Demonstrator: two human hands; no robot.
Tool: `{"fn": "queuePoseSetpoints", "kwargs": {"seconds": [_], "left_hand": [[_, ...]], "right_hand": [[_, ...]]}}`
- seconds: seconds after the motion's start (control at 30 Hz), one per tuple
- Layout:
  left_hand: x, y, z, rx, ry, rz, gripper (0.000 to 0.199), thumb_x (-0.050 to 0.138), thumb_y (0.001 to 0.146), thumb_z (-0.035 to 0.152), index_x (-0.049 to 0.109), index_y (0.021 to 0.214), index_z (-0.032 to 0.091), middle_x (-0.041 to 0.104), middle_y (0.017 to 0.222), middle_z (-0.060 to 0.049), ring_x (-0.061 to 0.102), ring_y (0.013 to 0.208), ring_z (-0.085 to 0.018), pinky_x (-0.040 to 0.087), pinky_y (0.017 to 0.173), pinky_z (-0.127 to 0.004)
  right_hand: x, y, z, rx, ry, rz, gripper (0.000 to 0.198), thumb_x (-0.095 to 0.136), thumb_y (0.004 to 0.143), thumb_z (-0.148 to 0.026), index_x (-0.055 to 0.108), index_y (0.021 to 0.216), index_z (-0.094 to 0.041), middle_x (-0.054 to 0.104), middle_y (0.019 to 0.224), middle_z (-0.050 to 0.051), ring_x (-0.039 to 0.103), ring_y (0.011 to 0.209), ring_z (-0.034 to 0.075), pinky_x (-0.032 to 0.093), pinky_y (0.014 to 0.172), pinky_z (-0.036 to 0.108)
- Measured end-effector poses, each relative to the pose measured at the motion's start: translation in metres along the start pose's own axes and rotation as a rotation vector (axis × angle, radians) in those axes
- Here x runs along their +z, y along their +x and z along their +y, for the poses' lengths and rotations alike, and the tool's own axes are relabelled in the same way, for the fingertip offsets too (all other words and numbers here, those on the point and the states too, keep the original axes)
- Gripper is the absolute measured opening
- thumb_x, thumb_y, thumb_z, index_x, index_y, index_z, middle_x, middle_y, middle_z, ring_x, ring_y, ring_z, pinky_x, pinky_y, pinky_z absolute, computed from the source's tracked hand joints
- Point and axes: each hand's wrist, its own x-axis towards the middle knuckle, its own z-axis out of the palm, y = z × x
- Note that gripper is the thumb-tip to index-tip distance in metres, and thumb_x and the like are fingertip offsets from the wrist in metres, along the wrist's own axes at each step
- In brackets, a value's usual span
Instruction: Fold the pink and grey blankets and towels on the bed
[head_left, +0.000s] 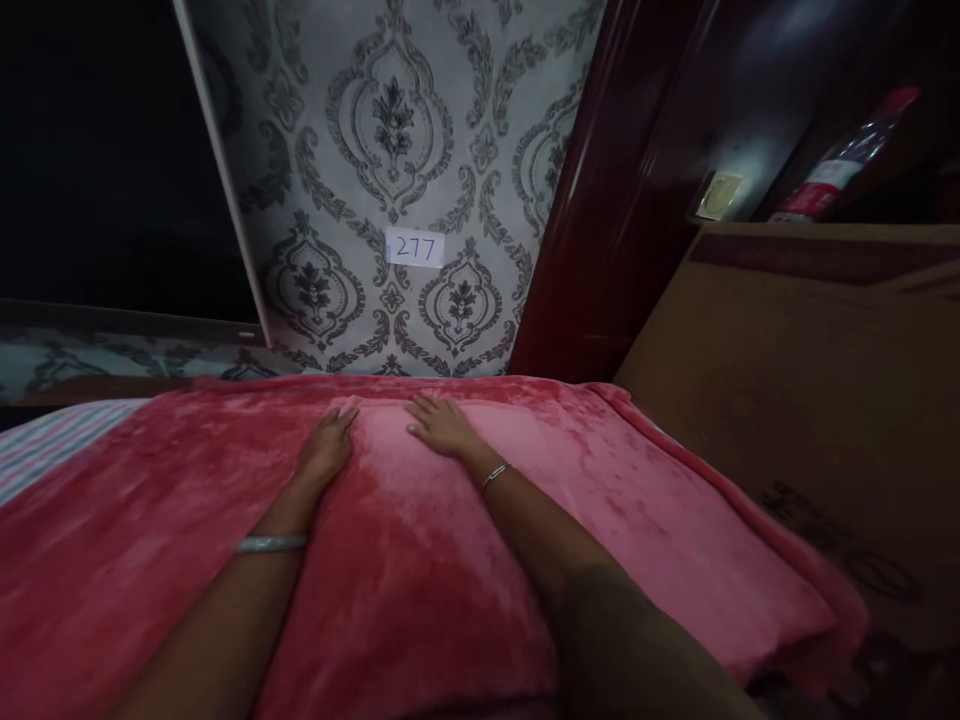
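A plush blanket (420,570) in red and lighter pink spreads across the surface before me, and one folded layer lies over the middle. My right hand (444,427) rests flat on the pink part near the far edge, its fingers spread. Along the left side of the folded layer lies my left hand (328,447), with its fingers stretched forward and touching the fabric. A bangle circles my left wrist, and a thin bracelet is on the right one. Neither hand grips the cloth.
Behind the blanket stands a patterned wall (480,200) with a paper label (415,247) reading 277. A dark screen (112,160) is at the left, above striped cloth (64,440). To the right, a large cardboard box (810,370) has a bottle (844,165) beyond its edge.
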Motion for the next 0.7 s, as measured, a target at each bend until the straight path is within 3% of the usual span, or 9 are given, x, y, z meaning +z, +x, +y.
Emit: {"fn": "queuePoseSetpoints", "kwargs": {"seconds": [0.1, 0.17, 0.3, 0.43, 0.6, 0.7], "left_hand": [[-0.005, -0.003, 0.007, -0.026, 0.018, -0.005, 0.052, 0.037, 0.094, 0.019, 0.055, 0.142, 0.025, 0.049, 0.151, -0.011, 0.048, 0.137, -0.029, 0.043, 0.112, -0.043], [-0.008, -0.005, 0.011, -0.032, 0.031, -0.015, 0.053, 0.035, 0.094, 0.019, 0.054, 0.143, 0.025, 0.049, 0.151, -0.012, 0.048, 0.137, -0.029, 0.044, 0.112, -0.042], [-0.012, -0.006, 0.015, -0.019, 0.035, -0.045, 0.054, 0.031, 0.095, 0.02, 0.053, 0.144, 0.022, 0.049, 0.15, -0.013, 0.05, 0.136, -0.029, 0.043, 0.112, -0.043], [-0.014, -0.005, 0.017, -0.029, 0.011, -0.025, 0.053, 0.036, 0.093, 0.02, 0.055, 0.142, 0.023, 0.051, 0.148, -0.012, 0.051, 0.134, -0.03, 0.044, 0.111, -0.044], [-0.012, -0.004, 0.019, -0.039, 0.005, -0.05, 0.054, 0.035, 0.093, 0.022, 0.052, 0.144, 0.021, 0.049, 0.15, -0.013, 0.05, 0.134, -0.03, 0.042, 0.112, -0.043], [-0.015, -0.006, 0.026, -0.039, 0.04, -0.063, 0.056, 0.033, 0.093, 0.021, 0.049, 0.147, 0.019, 0.049, 0.15, -0.014, 0.049, 0.134, -0.03, 0.042, 0.11, -0.042]], "right_hand": [[-0.006, 0.002, 0.027, -0.093, -0.021, -0.066, 0.053, 0.039, 0.103, -0.046, 0.041, 0.152, -0.028, 0.037, 0.16, 0.007, 0.026, 0.15, 0.024, 0.015, 0.121, 0.042], [-0.012, -0.003, 0.056, -0.016, -0.04, -0.074, 0.055, 0.031, 0.105, -0.045, 0.035, 0.155, -0.025, 0.034, 0.161, 0.007, 0.025, 0.15, 0.025, 0.014, 0.121, 0.047], [-0.023, -0.026, 0.11, 0.188, -0.075, -0.067, 0.053, 0.026, 0.105, -0.043, 0.038, 0.154, -0.026, 0.034, 0.161, 0.005, 0.025, 0.15, 0.024, 0.018, 0.121, 0.051], [-0.035, -0.058, 0.144, 0.366, -0.089, -0.056, 0.056, 0.02, 0.105, -0.04, 0.033, 0.156, -0.022, 0.029, 0.163, 0.01, 0.026, 0.15, 0.026, 0.023, 0.118, 0.054], [-0.049, -0.085, 0.144, 0.468, -0.095, -0.034, 0.06, 0.023, 0.103, -0.039, 0.028, 0.157, -0.012, 0.024, 0.163, 0.018, 0.025, 0.15, 0.028, 0.026, 0.117, 0.05], [-0.054, -0.091, 0.103, 0.264, -0.042, 0.081, 0.062, 0.027, 0.102, -0.037, 0.025, 0.158, -0.01, 0.027, 0.163, 0.014, 0.022, 0.151, 0.023, 0.022, 0.121, 0.041]]}}
